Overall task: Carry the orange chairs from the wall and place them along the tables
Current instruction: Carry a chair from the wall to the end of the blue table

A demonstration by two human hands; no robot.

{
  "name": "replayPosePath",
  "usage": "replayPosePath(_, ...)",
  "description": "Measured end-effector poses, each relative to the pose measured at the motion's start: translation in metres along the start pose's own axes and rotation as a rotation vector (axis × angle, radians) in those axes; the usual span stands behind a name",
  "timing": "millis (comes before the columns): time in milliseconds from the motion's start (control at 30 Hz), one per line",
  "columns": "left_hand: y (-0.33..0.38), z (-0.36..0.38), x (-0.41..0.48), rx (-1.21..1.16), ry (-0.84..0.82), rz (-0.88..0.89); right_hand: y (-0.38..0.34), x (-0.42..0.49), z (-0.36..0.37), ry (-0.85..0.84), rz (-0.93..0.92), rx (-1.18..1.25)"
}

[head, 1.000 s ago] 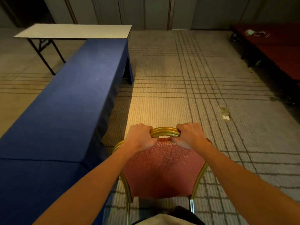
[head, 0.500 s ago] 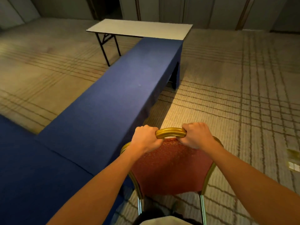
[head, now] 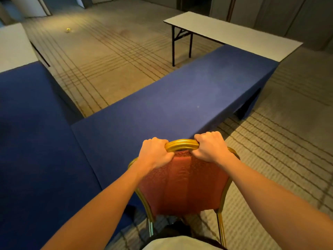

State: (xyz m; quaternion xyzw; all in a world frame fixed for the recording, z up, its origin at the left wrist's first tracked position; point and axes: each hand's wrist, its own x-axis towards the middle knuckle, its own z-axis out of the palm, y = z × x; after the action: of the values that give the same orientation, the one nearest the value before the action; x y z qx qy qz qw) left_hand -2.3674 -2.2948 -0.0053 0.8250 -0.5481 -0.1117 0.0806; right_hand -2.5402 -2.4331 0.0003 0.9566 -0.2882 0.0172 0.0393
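As the head camera looked down over both forearms, the orange chair (head: 182, 184) stood directly before the person with its padded backrest turned toward the viewer. Its gold top rail (head: 182, 144) arched between the two hands. The left hand (head: 155, 153) gripped the rail on its left shoulder, fingers curled over the top and the thumb pressed against the red fabric. The right hand (head: 210, 147) gripped the rail on the opposite shoulder in the same manner, knuckles uppermost. A short stretch of bare rail showed between the hands.

The chair sat just beside the near long edge of the blue-draped table (head: 180, 101), with the top rail overlapping that edge in the view. The seat was hidden behind the backrest. The gold rear legs (head: 220, 230) ran down to the lower border of the view, so whether the feet touched the floor could not be told.

A second blue-draped table (head: 36, 141) lay to the left and met the first at an angle, forming a corner. At the far end of the first table, a bare white-topped table (head: 234, 33) on black folding legs stood crosswise, touching or nearly touching the blue cloth. Another pale tabletop (head: 12, 46) adjoined the far end of the left-hand table.

The floor was a beige carpet (head: 108, 56) with dark grid lines. A small yellow object (head: 68, 29), too small to identify, lay on it far off. Grey wall panels (head: 288, 15) closed the background. A pale garment (head: 167, 243) on the person showed at the lower edge.
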Motion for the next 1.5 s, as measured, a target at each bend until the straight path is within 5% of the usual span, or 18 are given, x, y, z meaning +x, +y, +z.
replayPosePath(667, -0.067, -0.024, 0.064, 0.057, 0.081, -0.401, -0.01, 0.196, 0.034, 0.285, -0.538, 0.174)
replayPosePath(1500, -0.001, 0.042, 0.049, -0.114, 0.156, -0.638, 0.036, 0.164, 0.083, 0.008, -0.698, 0.263)
